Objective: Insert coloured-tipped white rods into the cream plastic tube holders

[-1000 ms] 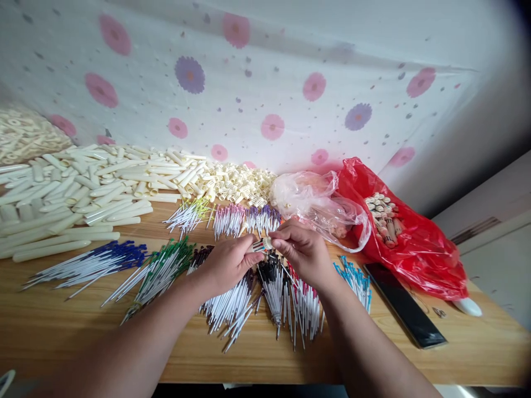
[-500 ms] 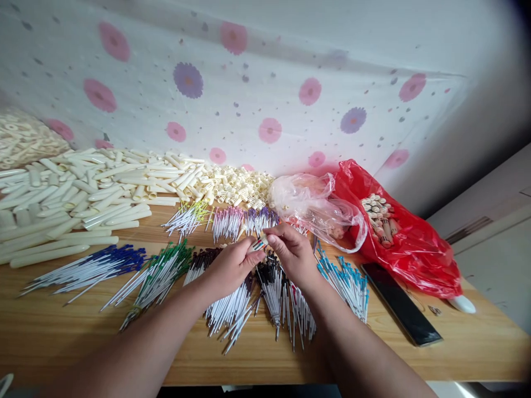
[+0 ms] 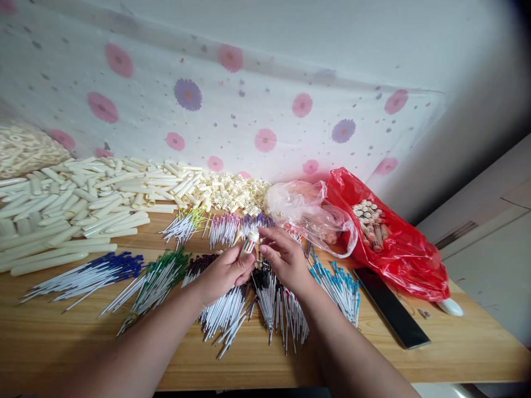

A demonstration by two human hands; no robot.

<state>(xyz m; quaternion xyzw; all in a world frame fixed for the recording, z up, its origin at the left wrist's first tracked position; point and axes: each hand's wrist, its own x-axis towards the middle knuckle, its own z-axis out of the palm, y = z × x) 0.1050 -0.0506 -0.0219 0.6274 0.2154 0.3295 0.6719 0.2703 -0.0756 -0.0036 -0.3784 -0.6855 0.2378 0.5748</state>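
Upright in my left hand (image 3: 226, 275) is a multicolour pen top (image 3: 249, 242), a short white piece with coloured sliders around it and a cream tip. My left thumb and fingers are wrapped round its lower part. Just to the right of it, my right hand (image 3: 287, 264) has its thumb and fingers apart, with the fingertips close to the tip; whether they touch it I cannot tell. Beneath both hands lie bundles of pen refills, with black-ended refills (image 3: 264, 293) below the right hand and dark-ended refills (image 3: 222, 312) below the left.
Blue refills (image 3: 89, 276), green refills (image 3: 160, 282) and light-blue refills (image 3: 338, 290) fan across the wooden table (image 3: 232, 367). Cream pen barrels (image 3: 83, 199) and short sleeves (image 3: 236, 192) are heaped behind. At right are a clear bag (image 3: 296, 202), a red bag (image 3: 409, 257) and a black phone (image 3: 392, 307).
The pen top has turned from tilted to upright in my left hand. My right thumb and fingers have let go of its end and spread apart. The view has shifted slightly.
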